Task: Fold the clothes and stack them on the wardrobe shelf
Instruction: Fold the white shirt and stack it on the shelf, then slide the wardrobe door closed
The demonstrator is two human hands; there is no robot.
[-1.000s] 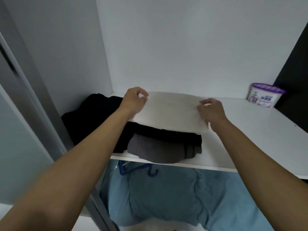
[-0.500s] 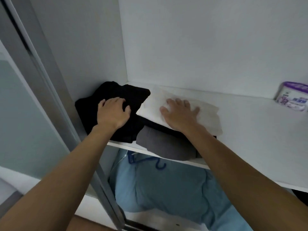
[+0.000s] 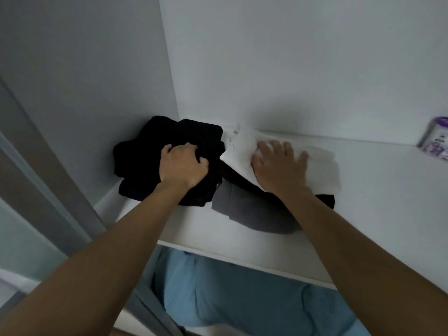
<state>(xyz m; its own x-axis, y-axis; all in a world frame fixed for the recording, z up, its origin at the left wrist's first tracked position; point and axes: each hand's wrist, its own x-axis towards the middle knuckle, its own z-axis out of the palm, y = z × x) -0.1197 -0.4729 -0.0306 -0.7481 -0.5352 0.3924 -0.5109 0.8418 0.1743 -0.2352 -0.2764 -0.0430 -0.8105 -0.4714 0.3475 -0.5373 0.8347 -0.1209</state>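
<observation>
Head view is showing both arms reaching onto the wardrobe shelf (image 3: 388,190). The folded white garment (image 3: 320,166) is lying on top of a dark stack near the back wall, with a grey garment (image 3: 254,214) sticking out toward the shelf's front edge beneath it. The right hand (image 3: 278,166) is pressing down on the white piece with its fingers straight and spread. The left hand (image 3: 183,166) is digging curled fingers into the black clothes (image 3: 140,151) heaped in the corner and is gripping a bunch of the cloth.

The risk, as I judge it, is lying in that left grip: tugging the loose black heap could be dragging the neighbouring stack sideways, since the two are touching, and skewing the white fold. The grey garment is also sitting close to the edge and could be slipping off onto the blue fabric (image 3: 242,299) below.

Compared with half a second ago, the left hand's fingers, then lying flat on the black heap, are now clenching into it. The right hand is staying pressed on the white garment.
</observation>
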